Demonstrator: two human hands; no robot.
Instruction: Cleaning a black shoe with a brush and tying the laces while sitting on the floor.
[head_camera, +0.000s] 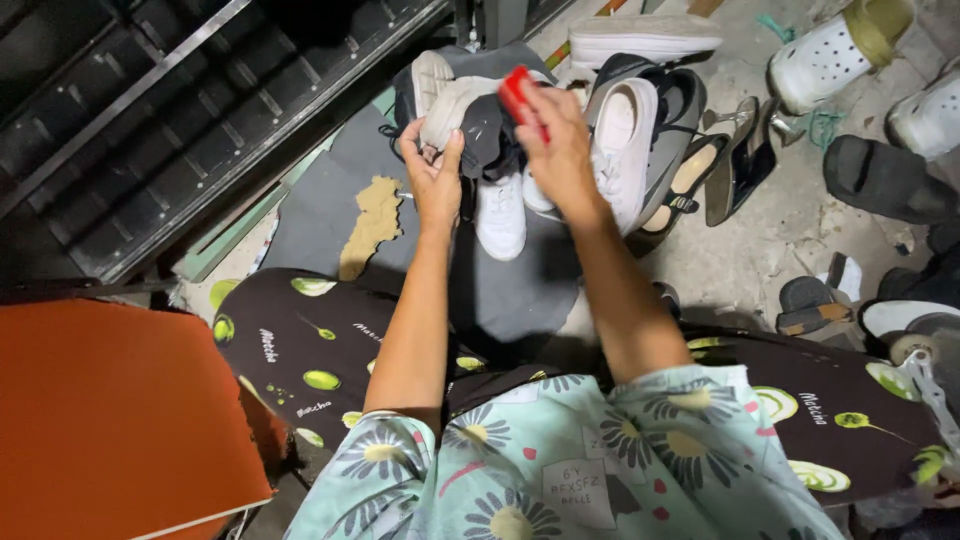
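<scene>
Here, shoe (470, 125) within left grip (437, 180) (upturned)

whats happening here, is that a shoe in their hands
Yes. A seated person holds a dark shoe with a pale sole in the left hand, while the right hand presses a small red object, possibly a brush, against it. Under the hands lie white sneakers on a grey mat, with more shoes and sandals scattered on the concrete floor.

Red brush (517, 97), black-and-beige shoe (470, 120), white sneakers (500, 215), daisy-patterned mint shirt (560, 460).
</scene>
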